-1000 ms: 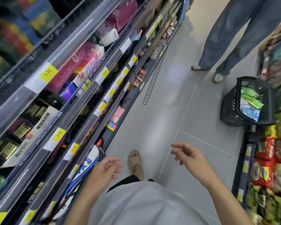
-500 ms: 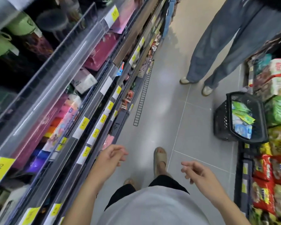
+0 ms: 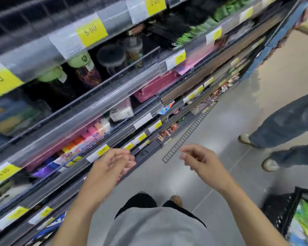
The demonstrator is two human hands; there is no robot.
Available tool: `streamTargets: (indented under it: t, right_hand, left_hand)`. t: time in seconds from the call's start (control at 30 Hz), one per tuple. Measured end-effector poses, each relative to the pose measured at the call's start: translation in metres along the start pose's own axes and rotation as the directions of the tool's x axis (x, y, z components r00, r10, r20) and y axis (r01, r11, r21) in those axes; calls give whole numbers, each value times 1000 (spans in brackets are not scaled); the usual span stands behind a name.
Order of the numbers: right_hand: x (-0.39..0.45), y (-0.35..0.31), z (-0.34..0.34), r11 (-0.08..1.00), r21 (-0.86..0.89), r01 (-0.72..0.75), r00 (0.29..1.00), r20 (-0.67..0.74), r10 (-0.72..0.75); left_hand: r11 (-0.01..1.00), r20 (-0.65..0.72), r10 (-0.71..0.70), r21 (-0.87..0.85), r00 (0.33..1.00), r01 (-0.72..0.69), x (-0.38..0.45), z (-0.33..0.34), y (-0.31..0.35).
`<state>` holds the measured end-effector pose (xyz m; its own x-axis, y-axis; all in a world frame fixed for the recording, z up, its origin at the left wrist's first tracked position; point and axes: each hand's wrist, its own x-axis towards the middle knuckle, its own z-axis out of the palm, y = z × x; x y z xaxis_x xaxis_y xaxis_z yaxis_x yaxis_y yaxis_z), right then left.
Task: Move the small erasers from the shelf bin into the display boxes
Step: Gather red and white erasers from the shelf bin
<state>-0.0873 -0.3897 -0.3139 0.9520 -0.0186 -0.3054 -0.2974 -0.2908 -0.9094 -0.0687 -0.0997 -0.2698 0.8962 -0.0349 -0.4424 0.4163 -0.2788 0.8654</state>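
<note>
Now | left hand fingers loosely curled, empty | right hand likewise | beside shelf

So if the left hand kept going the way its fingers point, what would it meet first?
Probably the shelf edge with its yellow price tags, just beyond the left hand; depth is unclear in this blurred view.

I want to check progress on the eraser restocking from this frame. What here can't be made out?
All in the head view:
- Small erasers and display boxes: not identifiable; shelf goods smeared by motion blur.
- Price tags: digits blurred.
- Black basket: cut by the right and bottom edges.
- Bystander's legs: cut by the right edge.
- Left hand and right hand: nothing visibly held.
</note>
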Motion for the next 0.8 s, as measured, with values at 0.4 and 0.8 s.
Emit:
streamTargets:
  t: [0.4,0.8]
  right_hand:
    - [109,-253,-19,739,-41,673,737,123,-665]
    - [199,-406,-17,208,-679,704,623,451,-639]
  left_hand:
    - [569,-329,815,611,477,-550,5,-82,215]
    - [207,-172,683,978,710,37,56,-108,251]
